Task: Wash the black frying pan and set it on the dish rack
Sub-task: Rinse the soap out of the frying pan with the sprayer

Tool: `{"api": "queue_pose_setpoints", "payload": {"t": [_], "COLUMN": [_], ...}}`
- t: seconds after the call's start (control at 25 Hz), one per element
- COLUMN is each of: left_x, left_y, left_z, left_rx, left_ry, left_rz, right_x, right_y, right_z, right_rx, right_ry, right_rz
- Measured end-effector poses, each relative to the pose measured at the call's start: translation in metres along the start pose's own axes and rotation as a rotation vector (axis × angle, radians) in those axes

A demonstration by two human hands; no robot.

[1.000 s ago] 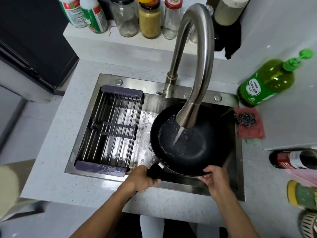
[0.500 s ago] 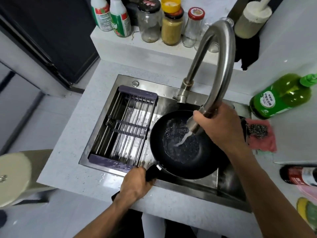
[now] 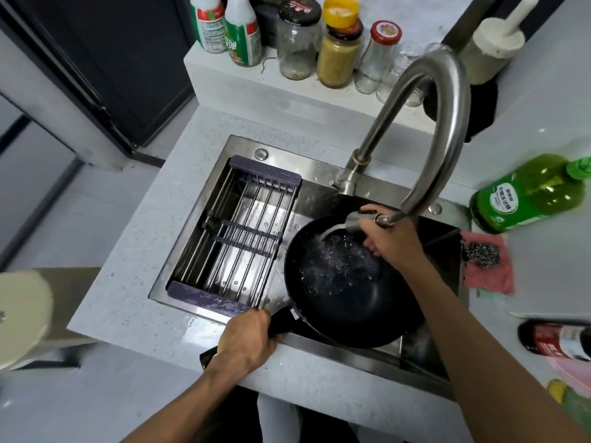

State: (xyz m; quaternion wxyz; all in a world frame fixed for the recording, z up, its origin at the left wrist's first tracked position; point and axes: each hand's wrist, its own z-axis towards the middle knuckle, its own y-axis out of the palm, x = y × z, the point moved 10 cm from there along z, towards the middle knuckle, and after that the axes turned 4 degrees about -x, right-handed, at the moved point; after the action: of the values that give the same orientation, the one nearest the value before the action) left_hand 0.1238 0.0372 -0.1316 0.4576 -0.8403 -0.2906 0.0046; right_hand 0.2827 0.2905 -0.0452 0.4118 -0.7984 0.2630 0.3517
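One black frying pan [image 3: 348, 282] sits over the right half of the sink [image 3: 204, 219], its round, dark, non-stick bowl wet and dotted with bubbles and splashes. The left hand [image 3: 248, 338] grips its black handle at the sink's near edge. The right hand [image 3: 388, 236] is wrapped round the pulled-out spray head [image 3: 358, 220] of the single curved steel faucet [image 3: 444, 129], and a stream of water runs from it into the pan. One dish rack [image 3: 236, 238], steel bars with purple end pieces, spans the sink's left half, just beside the pan.

On the back ledge stand two white-and-green bottles [image 3: 227, 27] and four jars [image 3: 339, 49]; their label print is too small to read. At the surface's right edge lies one green soap bottle [image 3: 527, 193], its label writing unreadable, with one steel scourer [image 3: 483, 252] on a pink cloth [image 3: 489, 276] near it.
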Motion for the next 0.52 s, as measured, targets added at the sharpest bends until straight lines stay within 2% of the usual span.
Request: {"api": "queue_pose_setpoints", "payload": {"t": [0.12,0.28,0.4,0.52], "left_x": [-0.005,0.005,0.011,0.006], "left_y": [0.001,0.000,-0.001,-0.005], "left_z": [-0.003,0.004,0.006,0.007], "left_rx": [0.037,0.047,0.038,0.035], "left_ry": [0.017,0.019,0.028,0.021], "left_rz": [-0.001,0.035,0.064,0.086], "right_x": [0.027,0.024,0.023,0.027], "right_y": [-0.036,-0.021,-0.025,-0.014], "right_z": [-0.004,-0.002,0.009,0.007], "right_rx": [0.119,0.013,0.034,-0.014], "right_ry": [0.044,0.023,0.041,0.045], "right_rz": [0.081,0.158,0.236,0.307]}}
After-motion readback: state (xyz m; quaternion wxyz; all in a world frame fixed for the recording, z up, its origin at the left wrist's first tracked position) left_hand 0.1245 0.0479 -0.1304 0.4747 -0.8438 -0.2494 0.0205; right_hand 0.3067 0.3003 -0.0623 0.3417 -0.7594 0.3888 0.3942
